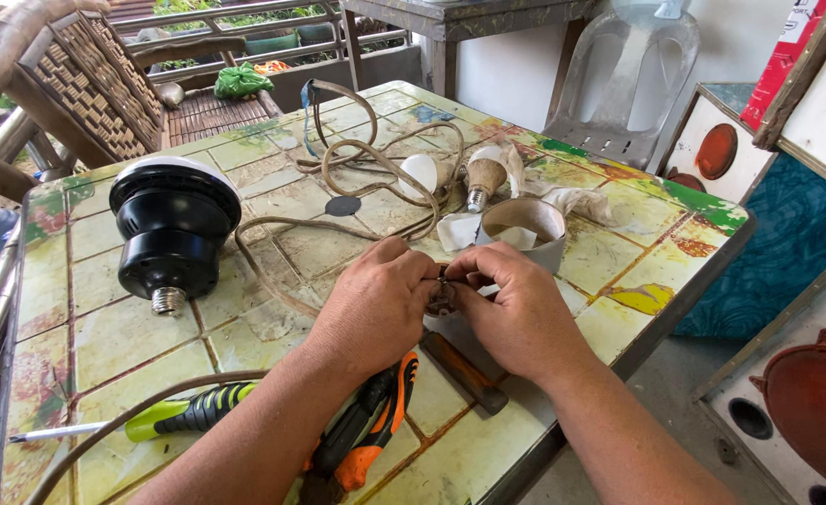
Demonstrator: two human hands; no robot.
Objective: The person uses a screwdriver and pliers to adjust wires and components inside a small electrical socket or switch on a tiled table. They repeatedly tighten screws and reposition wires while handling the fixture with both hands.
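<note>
I see my left hand (376,304) and right hand (516,313), fingers pinching one small socket (442,297) above the counter (104,337), pliers (366,435) nearby.

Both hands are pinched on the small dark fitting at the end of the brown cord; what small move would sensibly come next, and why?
Probably a short twist or press of the small dark round fitting with the right hand while the left hand steadies it. Both sets of fingertips already meet on it above the tiled tabletop, the thin brown cord runs toward it, and the yellow-green screwdriver lies unused.
</note>
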